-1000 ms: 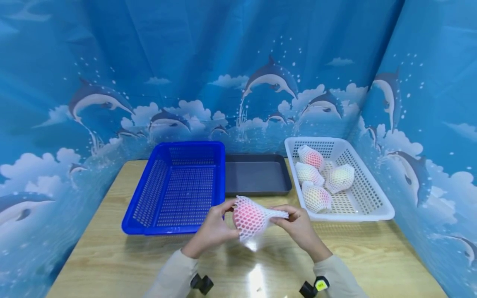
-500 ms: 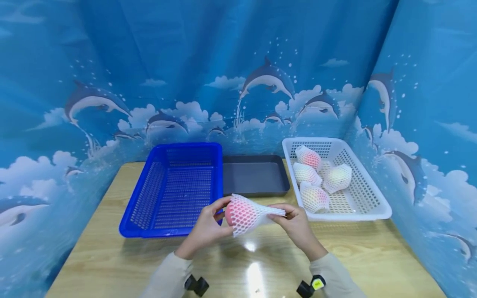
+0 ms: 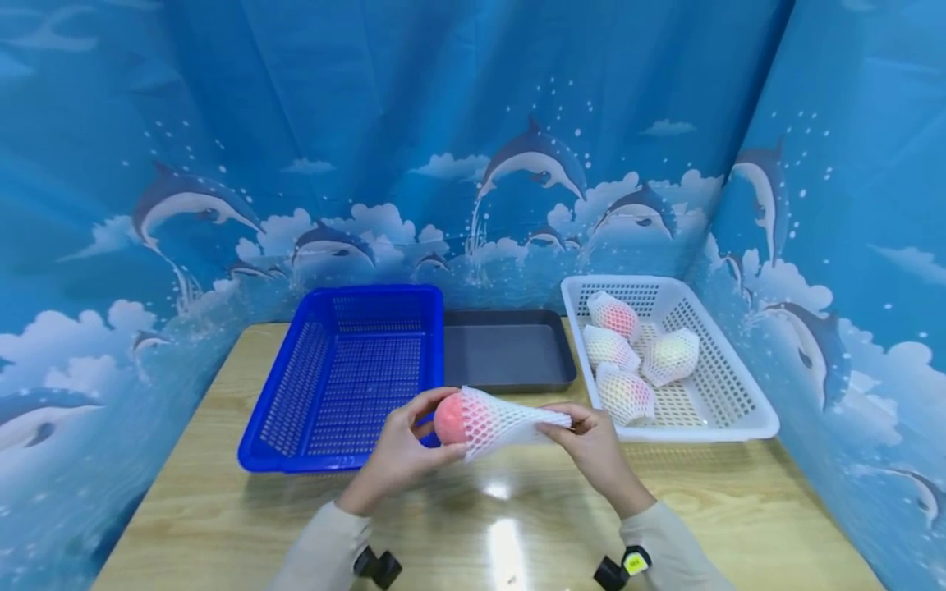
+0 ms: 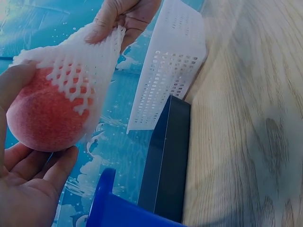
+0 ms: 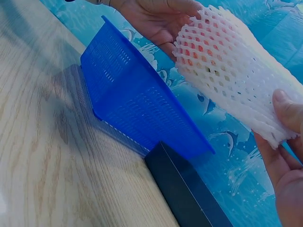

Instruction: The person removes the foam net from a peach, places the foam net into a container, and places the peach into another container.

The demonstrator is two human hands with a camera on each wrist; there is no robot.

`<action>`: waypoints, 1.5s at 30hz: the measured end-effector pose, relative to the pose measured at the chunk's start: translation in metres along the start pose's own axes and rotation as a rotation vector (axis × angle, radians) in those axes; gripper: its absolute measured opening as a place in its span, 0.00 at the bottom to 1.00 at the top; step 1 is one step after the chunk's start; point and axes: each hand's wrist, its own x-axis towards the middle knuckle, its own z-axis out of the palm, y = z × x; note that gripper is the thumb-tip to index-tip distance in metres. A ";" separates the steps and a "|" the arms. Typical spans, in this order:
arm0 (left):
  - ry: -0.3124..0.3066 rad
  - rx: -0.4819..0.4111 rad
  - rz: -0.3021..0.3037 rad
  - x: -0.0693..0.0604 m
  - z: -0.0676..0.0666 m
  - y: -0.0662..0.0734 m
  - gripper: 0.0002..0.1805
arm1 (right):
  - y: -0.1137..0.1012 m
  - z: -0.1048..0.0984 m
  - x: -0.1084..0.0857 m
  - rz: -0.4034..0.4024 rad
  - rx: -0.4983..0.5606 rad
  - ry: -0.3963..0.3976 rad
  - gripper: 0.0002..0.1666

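A pink-red peach pokes halfway out of a white foam net sleeve above the table. My left hand grips the peach between thumb and fingers at its bare end. At the other end my right hand pinches the gathered tail of the sleeve, which is stretched between the hands. The left wrist view shows the peach's fuzzy bare skin below the net's edge. From the right wrist, the sleeve covers most of the fruit.
A blue basket stands at left, a dark grey tray at the back middle. The white basket at right holds several net-wrapped fruits. A dolphin-print curtain encloses the wooden table behind and at the sides.
My left hand has moved left with the peach, and more of its bare skin shows outside the sleeve. The right hand still pinches the tail, nearly in place.
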 end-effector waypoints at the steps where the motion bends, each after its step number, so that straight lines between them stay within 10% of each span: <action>1: 0.002 -0.011 -0.006 0.000 -0.001 0.000 0.37 | 0.000 0.000 0.000 0.004 -0.002 -0.001 0.12; 14: 0.082 0.036 -0.053 -0.004 -0.029 0.003 0.37 | -0.003 -0.007 0.006 0.029 0.001 0.018 0.13; 37: 0.286 0.423 -0.385 -0.010 -0.105 -0.012 0.49 | 0.006 -0.005 0.024 0.162 -0.022 0.227 0.16; 45: 0.250 0.677 -0.369 -0.009 -0.120 -0.020 0.44 | 0.012 0.002 0.033 0.218 0.049 0.246 0.13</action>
